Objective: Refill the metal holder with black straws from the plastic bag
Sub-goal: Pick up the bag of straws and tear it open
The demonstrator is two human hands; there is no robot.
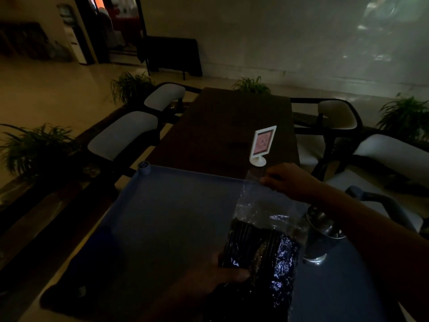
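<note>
Both hands' grip on plastic bag (262, 231)

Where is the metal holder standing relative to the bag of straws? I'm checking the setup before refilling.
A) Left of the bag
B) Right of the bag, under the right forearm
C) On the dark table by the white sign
B: the metal holder stands upright on the blue surface, just right of the plastic bag, beneath the forearm of the right hand.

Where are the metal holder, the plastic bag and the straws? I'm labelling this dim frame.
metal holder (321, 231): head view, on its shiny side wall.
plastic bag (260, 205): head view, clear upper part.
black straws (250, 242): head view, bundle's upper end.
</note>
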